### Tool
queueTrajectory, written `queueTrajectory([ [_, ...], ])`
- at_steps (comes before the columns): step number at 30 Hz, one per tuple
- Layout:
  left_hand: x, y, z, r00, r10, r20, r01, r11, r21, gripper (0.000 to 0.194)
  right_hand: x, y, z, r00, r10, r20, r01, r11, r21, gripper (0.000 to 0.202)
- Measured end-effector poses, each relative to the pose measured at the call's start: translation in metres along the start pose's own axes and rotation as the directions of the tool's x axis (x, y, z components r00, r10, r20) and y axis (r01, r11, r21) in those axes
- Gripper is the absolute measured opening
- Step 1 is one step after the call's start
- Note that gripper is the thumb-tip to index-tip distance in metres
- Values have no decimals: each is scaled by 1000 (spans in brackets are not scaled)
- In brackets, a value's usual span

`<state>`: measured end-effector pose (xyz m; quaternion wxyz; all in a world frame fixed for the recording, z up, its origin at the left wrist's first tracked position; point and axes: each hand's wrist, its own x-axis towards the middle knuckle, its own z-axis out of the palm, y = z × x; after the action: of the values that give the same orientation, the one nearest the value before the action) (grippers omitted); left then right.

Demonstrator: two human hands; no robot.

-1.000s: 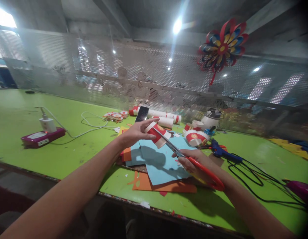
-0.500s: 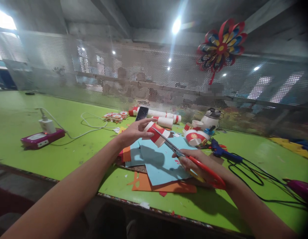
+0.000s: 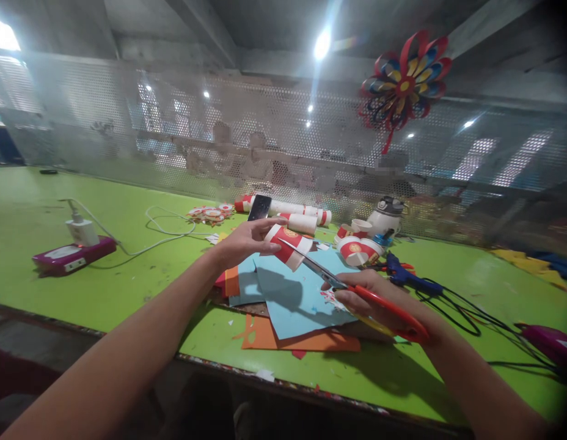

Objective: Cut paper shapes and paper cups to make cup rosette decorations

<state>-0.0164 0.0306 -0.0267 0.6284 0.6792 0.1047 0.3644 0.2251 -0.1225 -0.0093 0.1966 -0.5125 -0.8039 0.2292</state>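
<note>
My left hand grips a red and white paper cup by its left end, thumb in front and fingers behind. The cup is tilted on its side above light blue paper sheets. My right hand is closed round the red and yellow handles of a pair of scissors. The scissors' blades point up and left, and the upper blade lies across the cup's red side near its right end. Whether the other blade is inside the cup cannot be made out.
Behind my hands lie stacked paper cups, a phone and cut cup pieces. To the right are a jug, a blue glue gun with black cable and cup shapes. A purple power strip sits left; orange paper lies in front.
My right hand and the scissors have shifted slightly right and away from the cup. The cup stays in my left hand, and the whole view has moved a little.
</note>
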Motion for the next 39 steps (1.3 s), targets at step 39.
queueTrajectory([
  [39, 9, -11, -12, 958, 164, -233, -42, 891, 453, 50, 17, 39, 10, 910, -85, -405, -157, 835, -527, 49],
])
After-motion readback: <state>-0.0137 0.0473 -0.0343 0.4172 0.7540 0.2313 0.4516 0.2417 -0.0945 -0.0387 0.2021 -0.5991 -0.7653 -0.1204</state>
